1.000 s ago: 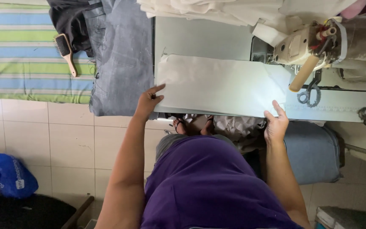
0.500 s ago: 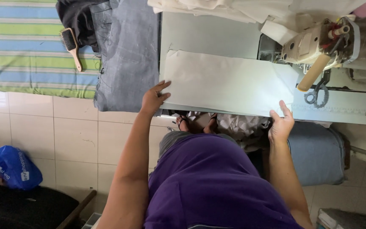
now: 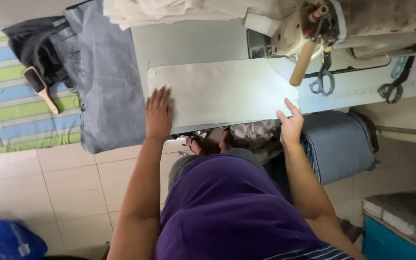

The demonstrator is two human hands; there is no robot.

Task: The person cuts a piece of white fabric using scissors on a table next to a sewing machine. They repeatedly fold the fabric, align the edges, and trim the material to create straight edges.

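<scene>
A long pale cream fabric panel (image 3: 227, 91) lies flat on the sewing table (image 3: 193, 43). My left hand (image 3: 158, 113) presses palm-down on the panel's left end, fingers spread. My right hand (image 3: 291, 126) touches the panel's near right corner at the table edge, fingers apart. The sewing machine (image 3: 343, 21) stands at the back right, with a wooden handle (image 3: 302, 62) hanging over the panel's right end.
Grey cloth (image 3: 104, 82) hangs over the table's left end, with dark fabric and a hairbrush (image 3: 39, 86) on a striped mat (image 3: 10, 115). Scissors (image 3: 322, 79) lie right of the panel. White fabric is piled at the back. A grey-blue roll (image 3: 338, 144) sits under the table. A blue bag (image 3: 10, 238) lies on the tiled floor.
My left hand has moved from the table's edge onto the panel's left end and lies flat. My right hand stays at the near right corner. The view has shifted.
</scene>
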